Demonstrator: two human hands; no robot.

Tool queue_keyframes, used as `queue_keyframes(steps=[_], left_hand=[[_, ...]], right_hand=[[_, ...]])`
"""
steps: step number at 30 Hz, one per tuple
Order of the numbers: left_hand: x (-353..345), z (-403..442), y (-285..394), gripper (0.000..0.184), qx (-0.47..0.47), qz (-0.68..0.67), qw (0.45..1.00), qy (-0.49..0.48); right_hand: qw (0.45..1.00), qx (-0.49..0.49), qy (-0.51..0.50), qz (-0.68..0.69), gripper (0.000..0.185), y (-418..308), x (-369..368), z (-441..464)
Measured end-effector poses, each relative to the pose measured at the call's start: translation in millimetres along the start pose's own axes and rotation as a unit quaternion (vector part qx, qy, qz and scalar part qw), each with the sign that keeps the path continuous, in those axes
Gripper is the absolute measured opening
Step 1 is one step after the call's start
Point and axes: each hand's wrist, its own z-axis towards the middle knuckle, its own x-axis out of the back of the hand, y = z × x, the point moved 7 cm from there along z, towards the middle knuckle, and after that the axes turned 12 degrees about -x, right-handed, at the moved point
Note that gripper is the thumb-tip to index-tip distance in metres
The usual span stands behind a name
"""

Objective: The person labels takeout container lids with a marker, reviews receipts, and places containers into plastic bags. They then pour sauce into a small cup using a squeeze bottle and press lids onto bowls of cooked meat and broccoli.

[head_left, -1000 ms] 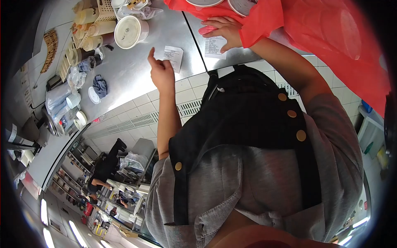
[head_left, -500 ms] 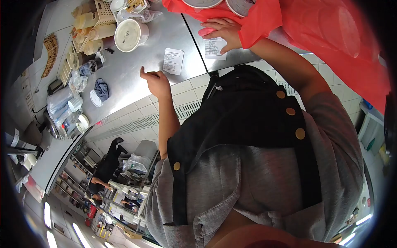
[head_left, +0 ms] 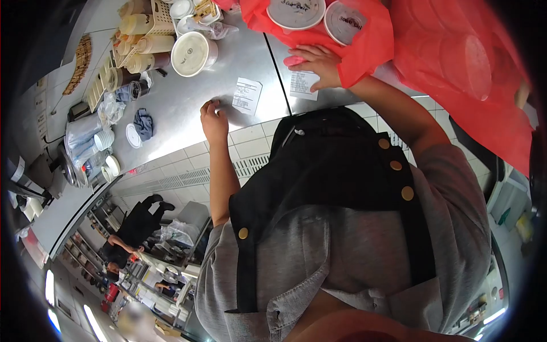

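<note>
- Printed slip [head_left: 300, 84], upper centre of frame: thin paper, presumably light, easily creased; best taken by a free edge.
- Right hand [head_left: 323, 67]: fingers spread wide, thumb at slip.
- Left hand [head_left: 215, 122]: fingers curled; contents, if any, cannot be told.

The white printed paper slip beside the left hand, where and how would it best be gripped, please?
Probably pinch the left edge of the white printed paper slip, coming from the bare left hand: it lies flat on the grey steel counter, that edge uncovered.
</note>
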Motion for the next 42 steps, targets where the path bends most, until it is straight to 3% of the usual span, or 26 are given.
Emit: queue_keyframes(steps=[2,4,6,7,8,10,12,14,15,18,20,22,23,29,32,34,36,38,41,42], left_hand=[[3.9,6.5,-3.9,0.03,0.016,0.008,0.998,-0.068],[18.3,11.4,-3.7,0.03,0.025,0.007,0.997,-0.077],[18.8,19.5,-18.4,0.033,0.022,-0.011,0.995,-0.096],[19.0,23.5,-26.5,0.038,0.017,-0.008,0.995,-0.093],[17.4,27.9,-36.6,0.038,0.015,-0.01,0.996,-0.092],[20.2,36.8,-47.3,0.044,-0.048,-0.069,0.995,-0.055],[20.5,40.1,-59.9,0.051,-0.083,-0.119,0.987,-0.073],[19.7,39.4,-66.4,0.056,-0.096,-0.203,0.967,-0.116],[23.1,37.0,-69.6,0.061,-0.14,-0.209,0.96,-0.119],[32.7,20.2,-89.9,0.063,-0.193,-0.202,0.952,-0.126],[40.3,6.6,-110.5,0.065,-0.18,-0.202,0.949,-0.16],[48.0,-2.6,-133.9,0.069,-0.192,-0.221,0.943,-0.156],[51.2,-7.0,-145.1,0.069,-0.198,-0.224,0.941,-0.157],[61.7,-22.9,-181.2,0.076,-0.161,-0.233,0.939,-0.195],[57.2,-22.8,-182.9,0.071,-0.165,-0.237,0.943,-0.167],[54.3,-27.1,-188.0,0.057,-0.159,-0.228,0.949,-0.15],[56.4,-38.1,-193.0,0.037,-0.19,-0.243,0.949,-0.061],[77.4,-46.2,-193.4,0.02,-0.062,-0.344,0.935,-0.055],[87.4,-62.0,-223.1,0.009,0.102,-0.365,0.925,0.03],[84.8,-67.4,-239.8,0.009,0.113,-0.36,0.925,0.048]], right_hand=[[0.999,-0.026,0.007,-0.04,0.084,-8.5,-1.9,-2.6],[0.998,-0.031,0.026,-0.047,0.079,-30.1,-2.9,-8.0],[0.992,-0.068,0.053,-0.096,0.069,-48.9,-3.9,-12.0],[0.993,-0.065,0.066,-0.078,0.053,-61.7,-1.9,-12.5],[0.992,-0.067,0.068,-0.08,0.053,-71.4,-6.8,-11.1],[0.988,-0.077,0.117,-0.067,0.056,-89.2,-15.6,-8.8],[0.981,-0.068,0.159,-0.083,0.054,-113.9,-29.3,-0.4],[0.979,-0.125,0.155,-0.05,0.052,-136.9,-37.4,8.0],[0.973,-0.13,0.188,-0.033,0.041,-146.6,-40.4,13.3],[0.942,-0.222,0.241,-0.065,0.038,-159.7,-54.1,28.9],[0.929,-0.273,0.241,-0.068,0.037,-160.3,-67.2,37.4],[0.913,-0.309,0.255,-0.073,0.049,-164.1,-70.4,42.3],[0.916,-0.318,0.229,-0.086,0.041,-166.1,-75.6,43.7],[0.929,-0.272,0.21,-0.14,0.045,-186.4,-92.6,47.4],[0.931,-0.278,0.212,-0.108,0.047,-187.1,-92.2,55.6],[0.936,-0.25,0.218,-0.115,0.047,-191.3,-89.7,63.1],[0.946,-0.227,0.214,-0.084,0.053,-196.8,-88.0,76.2],[0.956,-0.206,0.194,-0.078,0.058,-200.7,-88.7,92.9],[0.963,-0.187,0.179,-0.068,0.06,-213.1,-85.2,111.1],[0.968,-0.166,0.176,-0.067,0.06,-218.6,-84.8,115.6]])
